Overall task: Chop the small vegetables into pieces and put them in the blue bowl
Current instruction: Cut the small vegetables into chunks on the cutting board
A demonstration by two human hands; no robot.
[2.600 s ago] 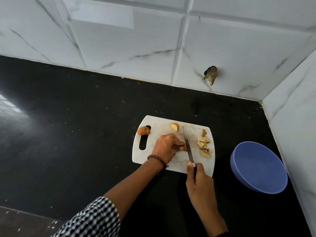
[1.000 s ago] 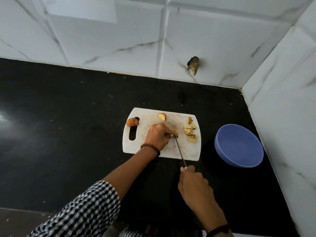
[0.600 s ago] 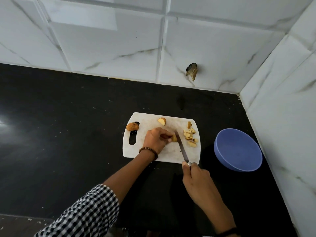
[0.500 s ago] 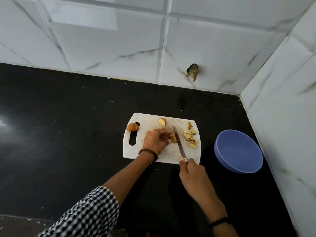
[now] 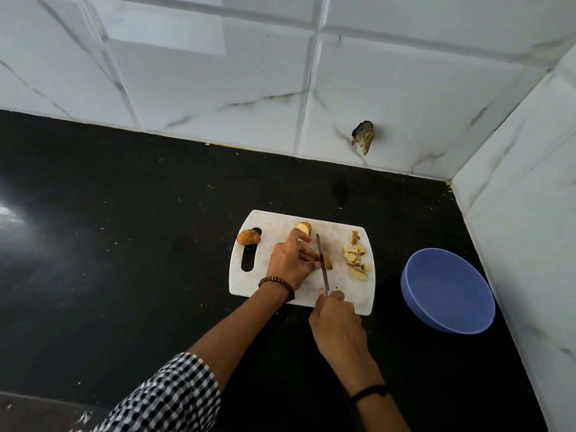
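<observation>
knife point(image 5: 322, 264) handle: buried inside right hand point(image 5: 338, 322), only the blade shows | vegetable piece point(image 5: 328, 262): left part hidden behind blade and left hand point(image 5: 290, 263) fingers | chopped pile point(image 5: 357, 260): pieces too small to count | checked sleeve point(image 5: 168, 397): cut off by bottom edge | dark lump point(image 5: 363, 137) on wall tile: possibly a chip, unclear

The counter point(image 5: 124, 244) is polished black stone, speckled, with white glare at the frame's far left. The wall tiles point(image 5: 218, 88) across the top are glossy white, grey-veined like marble. My cutting board point(image 5: 343, 294) looks like white plastic, matt and scuffed; the knife blade point(image 5: 323, 266) is thin bare metal. The blue bowl point(image 5: 448, 291) at right is smooth, softly matt. The whole vegetable point(image 5: 248, 237) has rough brown skin. My sleeve point(image 5: 168, 397), lower left, is checked woven cloth.
</observation>
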